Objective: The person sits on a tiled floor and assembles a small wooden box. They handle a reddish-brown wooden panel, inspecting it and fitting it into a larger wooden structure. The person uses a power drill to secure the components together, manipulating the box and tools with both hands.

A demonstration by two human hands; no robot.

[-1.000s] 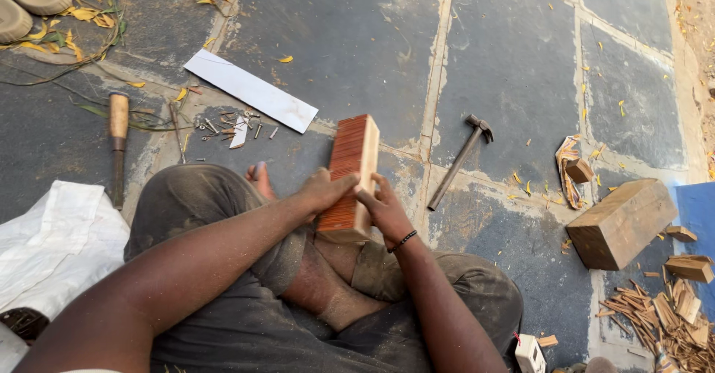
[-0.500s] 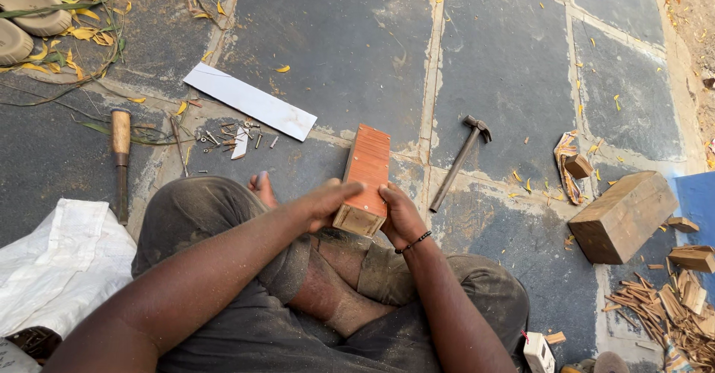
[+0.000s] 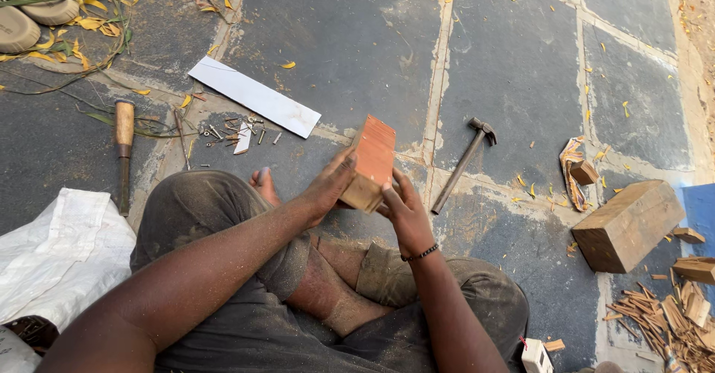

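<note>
The left hand [image 3: 328,187] and right hand [image 3: 398,205] both grip the near end of a reddish wooden block [image 3: 370,160], held tilted above the person's crossed legs over the stone floor [image 3: 357,38]. A firm hold with fingers clear of the far end seems wise. The hammer [image 3: 462,164] lies just right, untouched.

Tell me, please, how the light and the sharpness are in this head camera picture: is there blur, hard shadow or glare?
Head view: soft, even daylight, no hard shadows and no glare on the stone floor. The reddish wooden block between left hand and right hand is sharp, as are the hammer and chisel. The paving joints bend slightly toward the edges, a wide-lens effect.
</note>
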